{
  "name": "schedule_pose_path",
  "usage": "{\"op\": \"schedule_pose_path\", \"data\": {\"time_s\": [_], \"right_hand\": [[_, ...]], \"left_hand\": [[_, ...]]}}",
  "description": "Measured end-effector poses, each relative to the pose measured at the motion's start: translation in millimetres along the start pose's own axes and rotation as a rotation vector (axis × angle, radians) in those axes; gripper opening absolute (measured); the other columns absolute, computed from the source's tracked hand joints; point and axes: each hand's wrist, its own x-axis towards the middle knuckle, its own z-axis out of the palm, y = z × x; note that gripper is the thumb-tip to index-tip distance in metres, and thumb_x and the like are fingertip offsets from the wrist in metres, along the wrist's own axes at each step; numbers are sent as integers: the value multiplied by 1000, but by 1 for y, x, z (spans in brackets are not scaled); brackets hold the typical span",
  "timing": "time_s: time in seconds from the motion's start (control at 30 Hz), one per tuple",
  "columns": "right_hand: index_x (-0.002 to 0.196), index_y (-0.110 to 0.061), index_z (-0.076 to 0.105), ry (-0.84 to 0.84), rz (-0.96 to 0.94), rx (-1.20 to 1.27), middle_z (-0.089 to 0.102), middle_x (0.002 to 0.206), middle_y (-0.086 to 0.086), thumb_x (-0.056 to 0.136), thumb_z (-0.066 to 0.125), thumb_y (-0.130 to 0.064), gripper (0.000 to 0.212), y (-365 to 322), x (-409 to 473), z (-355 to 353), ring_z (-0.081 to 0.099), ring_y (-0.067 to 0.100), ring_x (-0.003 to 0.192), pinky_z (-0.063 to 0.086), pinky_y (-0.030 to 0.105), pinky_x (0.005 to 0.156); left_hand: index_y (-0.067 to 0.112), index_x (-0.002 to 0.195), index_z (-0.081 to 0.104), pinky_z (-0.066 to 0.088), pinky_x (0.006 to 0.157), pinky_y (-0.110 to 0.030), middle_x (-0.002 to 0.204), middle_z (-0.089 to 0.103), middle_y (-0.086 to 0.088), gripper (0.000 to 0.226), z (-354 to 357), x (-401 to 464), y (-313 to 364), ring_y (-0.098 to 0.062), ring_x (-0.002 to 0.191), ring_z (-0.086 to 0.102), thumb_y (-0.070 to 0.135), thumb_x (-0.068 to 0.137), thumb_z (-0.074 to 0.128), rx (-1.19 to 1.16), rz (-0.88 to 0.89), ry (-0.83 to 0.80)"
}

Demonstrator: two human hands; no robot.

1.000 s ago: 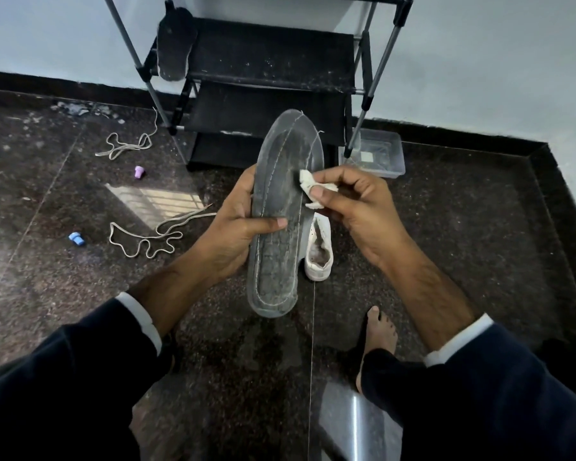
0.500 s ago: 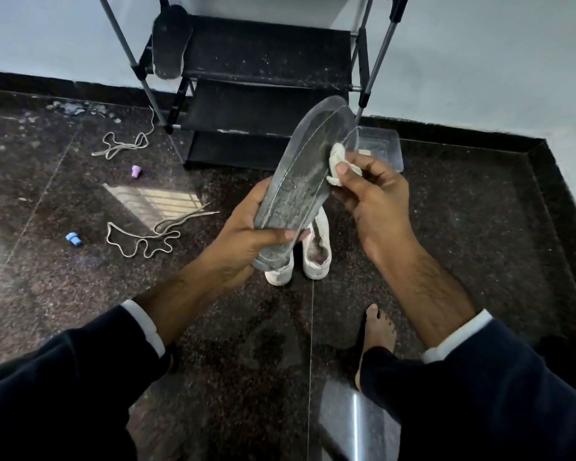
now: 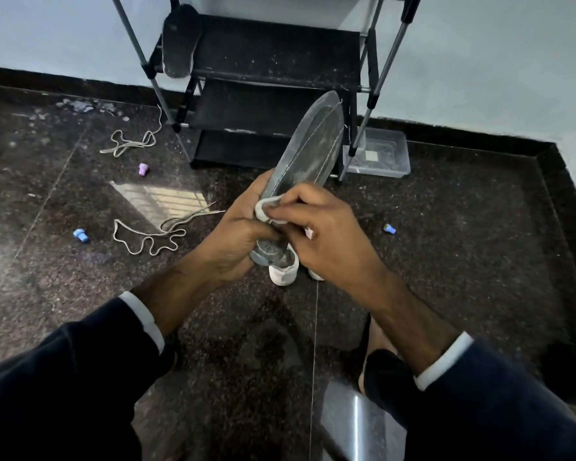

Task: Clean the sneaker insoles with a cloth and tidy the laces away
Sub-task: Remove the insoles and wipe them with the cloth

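In the head view, a grey, flat, stitched insole (image 3: 308, 154) is gripped at its heel end by the left hand (image 3: 238, 234), its long axis tilted up and away toward the right. A crumpled white cloth (image 3: 267, 211) is pinched against it by the right hand (image 3: 316, 234). Two pale, looped laces (image 3: 147, 234) lie on the speckled floor (image 3: 446, 261) left of the hands.

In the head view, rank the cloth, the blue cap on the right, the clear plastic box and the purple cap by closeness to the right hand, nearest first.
From the right hand:
1. Cloth, pinched in that hand against the insole.
2. Blue cap, on the floor to the right.
3. Clear plastic box, beyond, beside the rack's right leg.
4. Purple cap, far left on the floor.
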Motion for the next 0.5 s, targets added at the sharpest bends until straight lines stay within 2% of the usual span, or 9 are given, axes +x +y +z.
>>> {"op": "schedule_pose_path", "data": {"time_s": [0.1,0.17,0.27,0.43,0.5], "right_hand": [[111,-7,76,-8,-100,-192,66,99,8,87,74,-6,24,0,3,-9,63,23,94,55,41,82],[113,-7,76,70,-74,-297,66,101,8,91,70,-11,23,9,6,-23,62,22,94,54,40,83],[112,-7,76,160,-7,-313,65,101,10,92,68,-9,22,18,6,-34,62,24,94,55,41,80],[113,-7,76,-98,-151,-254,65,104,9,88,72,-10,25,-1,3,-17,61,25,95,55,40,76],[113,-11,76,-88,-166,-326,66,103,8,88,71,-15,25,1,6,-21,61,25,94,55,42,78]], "left_hand": [[11,150,38,52,85,-38,120,62,-15,88,1,0,2,-30,114,60,-27,71,45,0,-22,-41],[9,150,38,52,92,-39,121,63,-14,87,5,-2,0,-28,117,60,-25,71,49,-11,-54,-78],[10,150,37,54,95,-34,124,65,-9,86,9,-4,-3,-24,120,61,-24,72,50,11,-94,-109],[14,143,47,50,87,-39,119,61,-16,83,-1,-4,0,-30,115,60,-25,70,49,-15,-70,-40],[11,144,44,50,91,-41,121,60,-18,82,0,-3,1,-32,118,59,-25,71,50,-5,-75,-47]]}}
